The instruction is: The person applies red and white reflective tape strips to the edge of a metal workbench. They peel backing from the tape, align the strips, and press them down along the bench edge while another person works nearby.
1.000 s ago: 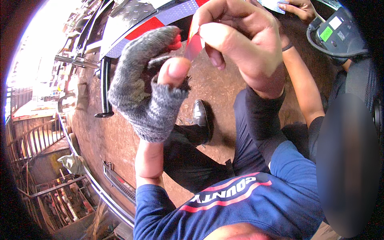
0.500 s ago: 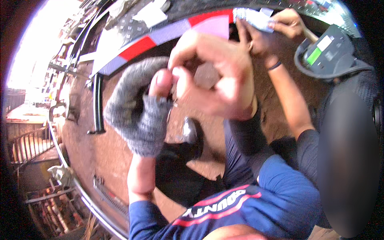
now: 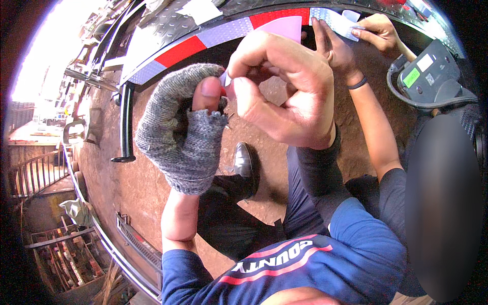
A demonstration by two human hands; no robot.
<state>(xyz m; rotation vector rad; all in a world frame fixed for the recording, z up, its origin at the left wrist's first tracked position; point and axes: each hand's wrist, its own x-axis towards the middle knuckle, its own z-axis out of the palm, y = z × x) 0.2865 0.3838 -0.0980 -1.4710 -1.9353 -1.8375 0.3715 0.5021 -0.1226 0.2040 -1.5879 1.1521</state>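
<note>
My left hand (image 3: 170, 150), in a grey knitted glove with the thumb tip bare, is closed in a pinch. My bare right hand (image 3: 311, 86) curls round to meet it, thumb and forefinger pressed together. Between the fingertips shows a small white and red bit of tape (image 3: 224, 78), mostly hidden by the fingers. A pink sheet (image 3: 287, 26) sticks out behind my right knuckles; whether my fingers hold it I cannot tell. Beyond my hands, red and white reflective tape (image 3: 226, 31) runs along the edge of a dark tread plate.
At the right, a co-worker's hands (image 3: 384, 38) touch the tape's white end and a loose pale strip. A black device (image 3: 429, 66) with a cable is beside that person. A black post (image 3: 125, 122) stands left; my shoe (image 3: 244, 160) is on the brown floor. Racks fill the lower left.
The view has shifted slightly and become sharper. My fingertips stay pinched together, and the white and red bit between them now shows. The co-worker's hands remain at the tape's end.
</note>
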